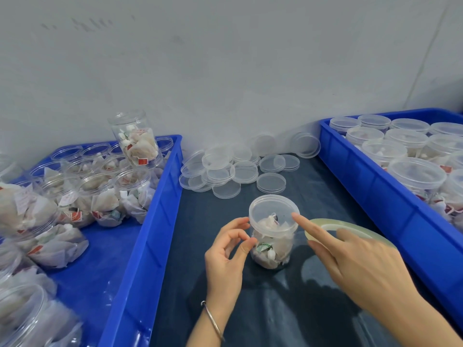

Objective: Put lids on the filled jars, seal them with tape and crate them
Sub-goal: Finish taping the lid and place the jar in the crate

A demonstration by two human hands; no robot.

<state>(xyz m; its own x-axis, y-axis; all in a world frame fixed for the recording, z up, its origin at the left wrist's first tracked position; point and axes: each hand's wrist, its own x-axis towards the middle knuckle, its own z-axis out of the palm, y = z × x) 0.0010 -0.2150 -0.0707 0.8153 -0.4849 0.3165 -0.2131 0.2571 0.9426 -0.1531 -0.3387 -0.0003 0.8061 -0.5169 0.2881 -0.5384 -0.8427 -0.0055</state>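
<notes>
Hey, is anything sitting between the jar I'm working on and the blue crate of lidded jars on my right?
Only your own right hand, holding the tape roll, lies between the jar and the crate. Otherwise the dark mat there looks bare.

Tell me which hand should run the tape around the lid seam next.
Right, probably: the right hand carries the tape roll beside the jar, forefinger on the lid. The left hand steadies the jar.
</notes>
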